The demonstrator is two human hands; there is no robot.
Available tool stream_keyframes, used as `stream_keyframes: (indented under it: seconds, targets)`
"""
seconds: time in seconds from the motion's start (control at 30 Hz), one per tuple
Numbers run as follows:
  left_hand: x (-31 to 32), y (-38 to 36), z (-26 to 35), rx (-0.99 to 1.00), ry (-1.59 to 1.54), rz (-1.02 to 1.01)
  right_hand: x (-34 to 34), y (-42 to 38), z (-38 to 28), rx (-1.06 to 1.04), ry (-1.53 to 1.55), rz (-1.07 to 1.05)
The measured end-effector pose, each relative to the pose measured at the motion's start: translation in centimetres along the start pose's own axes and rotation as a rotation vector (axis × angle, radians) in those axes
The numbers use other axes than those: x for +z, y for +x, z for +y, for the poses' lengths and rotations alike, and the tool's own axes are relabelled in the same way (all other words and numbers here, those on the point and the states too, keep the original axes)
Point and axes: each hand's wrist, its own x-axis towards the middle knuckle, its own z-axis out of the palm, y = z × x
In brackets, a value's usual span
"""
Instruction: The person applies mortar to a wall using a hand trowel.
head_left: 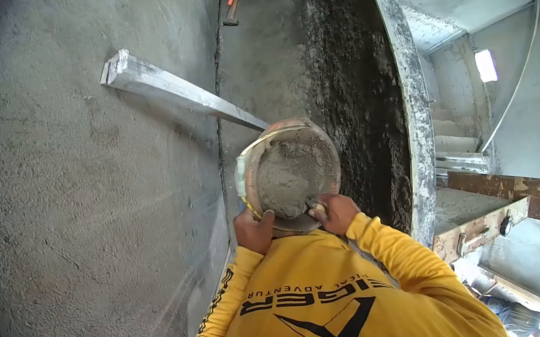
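Observation:
Close in front of my body is a bucket point(327, 141) part-filled with grey wet mortar point(282, 179). My left hand point(255, 230) is closed on the bucket's near left rim, beside its yellow cord handle point(248, 204). My right hand point(336, 212) is wrapped round the pale handle of a trowel point(298, 223) at the near right rim. The trowel's grey blade lies along the near edge of the bucket, partly hidden by my fingers and yellow shirt.
A long metal straightedge point(178, 89) leans on the rough grey wall point(75, 201) at left, its lower end behind the bucket. A tool with a red part point(231, 9) lies on the far floor. Right stand a raised curved edge point(408, 74), wooden boards point(517, 195) and steps point(458, 137).

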Motion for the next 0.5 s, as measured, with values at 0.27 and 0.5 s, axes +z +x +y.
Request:
stream_keyframes:
  seconds: [0.27, 0.5]
  targets:
    - [0.2, 1.4, -0.1, -0.002, -0.028, -0.025, 0.5, 0.9, 2.2, 0.236, -0.156, 0.098]
    - [1.0, 2.6, -0.7, 0.010, 0.052, -0.002, -1.4, -3.3, 2.9, 0.263, -0.056, 0.166]
